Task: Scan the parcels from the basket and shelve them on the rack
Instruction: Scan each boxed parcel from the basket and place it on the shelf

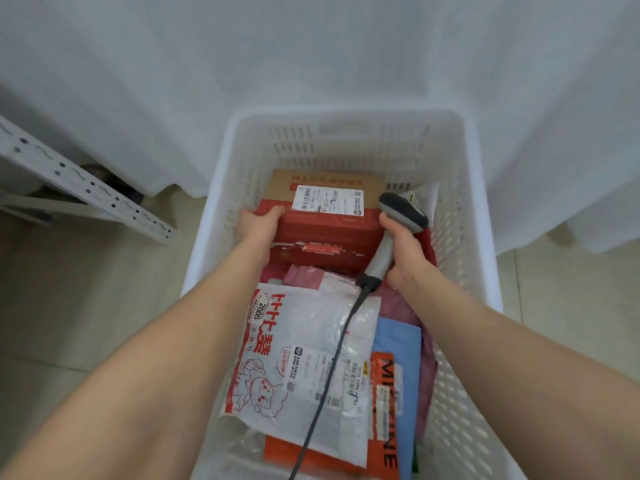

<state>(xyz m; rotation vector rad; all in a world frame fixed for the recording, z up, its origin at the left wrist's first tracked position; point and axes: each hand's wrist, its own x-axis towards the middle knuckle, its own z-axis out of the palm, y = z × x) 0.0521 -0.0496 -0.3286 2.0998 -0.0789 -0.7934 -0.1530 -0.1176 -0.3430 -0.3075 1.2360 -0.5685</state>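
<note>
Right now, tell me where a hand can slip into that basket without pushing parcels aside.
The clearest gap lies at the far end, between the red cardboard box and the white basket far wall. Nearer, the white poly mailer, blue bag and orange mailer overlap, crowding the floor. The box's sides are taken by the left hand and the right hand with the scanner.

This is looking like a small parcel pickup or sorting room rather than a home: a white slotted plastic basket (460, 209) is sitting on a pale tiled floor (69, 323), holding courier mailers and a red carton (325, 233) bearing printed barcode shipping labels (328, 199). A corded handheld barcode scanner (394, 230) is being used over them, and a grey perforated steel rack (86, 185) is standing at the left against white drapes (242, 64)
</note>
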